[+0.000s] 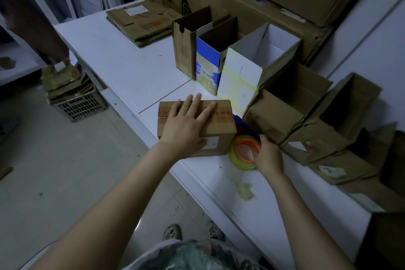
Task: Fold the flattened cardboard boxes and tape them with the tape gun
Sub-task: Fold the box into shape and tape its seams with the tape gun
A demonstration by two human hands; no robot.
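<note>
**Box Pressed Flat, Tape Gun in Grasp**

The left hand (186, 123) lay flat, fingers straight, on the closed cardboard box (221, 116) near the front edge of the worktop (131, 68). Just right of it, the right hand (268, 155) gripped the tape gun (243, 152) at its roll. A stack of flattened boxes (142, 22) sat at the far end.
</note>
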